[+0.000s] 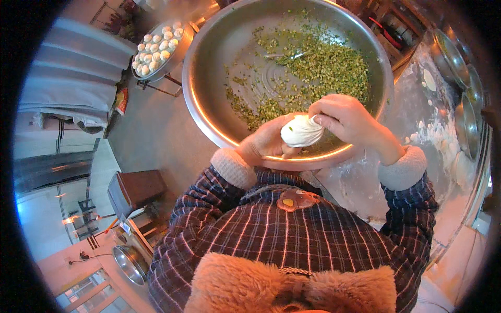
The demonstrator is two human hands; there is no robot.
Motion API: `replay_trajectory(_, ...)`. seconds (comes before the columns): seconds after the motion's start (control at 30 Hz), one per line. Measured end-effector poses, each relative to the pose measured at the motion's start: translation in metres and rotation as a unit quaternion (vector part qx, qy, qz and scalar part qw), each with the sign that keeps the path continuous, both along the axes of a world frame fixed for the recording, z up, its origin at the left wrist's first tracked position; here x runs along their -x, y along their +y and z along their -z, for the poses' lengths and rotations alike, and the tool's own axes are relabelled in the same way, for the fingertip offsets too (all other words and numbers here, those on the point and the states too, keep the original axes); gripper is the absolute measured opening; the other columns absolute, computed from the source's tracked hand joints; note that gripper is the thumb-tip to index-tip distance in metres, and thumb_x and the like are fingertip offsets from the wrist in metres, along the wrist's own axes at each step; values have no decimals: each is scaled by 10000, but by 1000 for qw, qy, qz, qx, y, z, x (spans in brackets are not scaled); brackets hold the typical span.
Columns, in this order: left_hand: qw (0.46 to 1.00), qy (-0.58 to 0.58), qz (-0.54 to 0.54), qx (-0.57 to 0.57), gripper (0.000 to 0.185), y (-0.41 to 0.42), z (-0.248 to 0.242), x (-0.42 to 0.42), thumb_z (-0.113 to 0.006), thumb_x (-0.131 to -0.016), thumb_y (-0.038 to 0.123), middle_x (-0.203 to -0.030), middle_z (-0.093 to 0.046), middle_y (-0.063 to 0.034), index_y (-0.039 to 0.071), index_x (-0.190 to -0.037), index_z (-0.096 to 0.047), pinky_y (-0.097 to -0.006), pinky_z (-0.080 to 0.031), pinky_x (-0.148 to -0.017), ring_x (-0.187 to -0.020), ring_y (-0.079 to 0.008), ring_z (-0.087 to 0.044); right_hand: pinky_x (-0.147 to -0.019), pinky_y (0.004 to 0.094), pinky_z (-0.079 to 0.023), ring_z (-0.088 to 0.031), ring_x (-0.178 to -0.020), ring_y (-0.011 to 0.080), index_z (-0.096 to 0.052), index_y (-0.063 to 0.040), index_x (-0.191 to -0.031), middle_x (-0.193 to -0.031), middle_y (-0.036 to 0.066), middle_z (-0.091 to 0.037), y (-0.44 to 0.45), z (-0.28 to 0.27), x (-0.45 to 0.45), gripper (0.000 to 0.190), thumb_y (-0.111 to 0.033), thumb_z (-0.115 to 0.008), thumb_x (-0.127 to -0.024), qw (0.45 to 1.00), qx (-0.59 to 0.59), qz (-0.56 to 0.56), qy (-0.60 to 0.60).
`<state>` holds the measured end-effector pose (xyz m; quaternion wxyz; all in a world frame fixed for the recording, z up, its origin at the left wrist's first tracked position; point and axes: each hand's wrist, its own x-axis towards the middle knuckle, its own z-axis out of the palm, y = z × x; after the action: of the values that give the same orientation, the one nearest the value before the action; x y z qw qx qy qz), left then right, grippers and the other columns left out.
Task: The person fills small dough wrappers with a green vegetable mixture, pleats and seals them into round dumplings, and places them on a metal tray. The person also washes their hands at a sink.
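A stuffed dough bun [300, 132] with pleated sides rests in my left hand [267, 136], whose fingers curl around and under it. My right hand [344, 117] pinches the gathered dough at the bun's upper right. A small green fleck shows on the dough. Both hands are over the near rim of a large metal basin [211, 131]. Chopped green filling [332, 66] lies mostly in the basin's right and far parts, with more along the near left. A light-coloured utensil [297, 55] lies in the filling.
Left of the basin, a round steamer tray [158, 75] holds several white buns [155, 56] on a stand. To the right is a floury worktop [391, 187] with flattened dough pieces [429, 80] and metal bowls [466, 125] along its far side. A shiny bowl [130, 265] stands at lower left.
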<state>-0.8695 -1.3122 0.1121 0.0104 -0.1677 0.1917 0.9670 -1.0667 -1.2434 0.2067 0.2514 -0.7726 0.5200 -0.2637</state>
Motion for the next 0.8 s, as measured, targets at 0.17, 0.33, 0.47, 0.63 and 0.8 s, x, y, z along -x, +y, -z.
replay_trajectory(0.17, 994, 62, -51, -74, 517, 4, 1, -11, -367, -944, 504, -1044, -614, -100, 97, -1235, -500, -393, -531, -589, -861, -235, -614, -684, 389, -470, -600, -770, 302, -616, -73, -903, -786, 118, -613, -5, 8, -21, 98, -140, -585, -839, 997, 10, 39, -64)
replay_trajectory(0.33, 993, 84, -89, -6, 395, -11, -9, -38, -376, -964, 414, -1035, -620, -72, 99, -1143, -532, -337, -499, -536, -896, -237, -607, -702, 398, -481, -605, -781, 308, -625, -79, -952, -810, 111, -610, -13, -4, -53, 144, -121, -581, -822, 998, 51, 24, 30)
replay_trajectory(0.47, 991, 106, -68, -50, 380, -30, -6, -75, -369, -970, 370, -931, -620, -81, 55, -1099, -538, -282, -505, -476, -816, -239, -620, -689, 411, -486, -607, -776, 318, -626, -73, -950, -813, 115, -609, -24, -22, -93, 156, -141, -579, -818, 997, 42, -34, 60)
replay_trajectory(0.63, 987, 151, -35, -35, 430, -49, -4, -115, -351, -972, 402, -971, -617, -101, 42, -1126, -529, -322, -544, -507, -828, -252, -618, -657, 420, -488, -606, -743, 330, -624, -80, -908, -790, 112, -602, -36, -31, -139, 144, -149, -588, -786, 983, 72, -28, 168)
replay_trajectory(0.8, 993, 83, -73, -48, 533, -58, -14, -150, -309, -971, 472, -1114, -603, -137, 40, -1222, -496, -396, -589, -696, -966, -255, -629, -644, 402, -489, -606, -741, 314, -630, -74, -913, -796, 92, -611, -45, -16, -172, 157, -102, -579, -767, 964, 108, 25, 243)
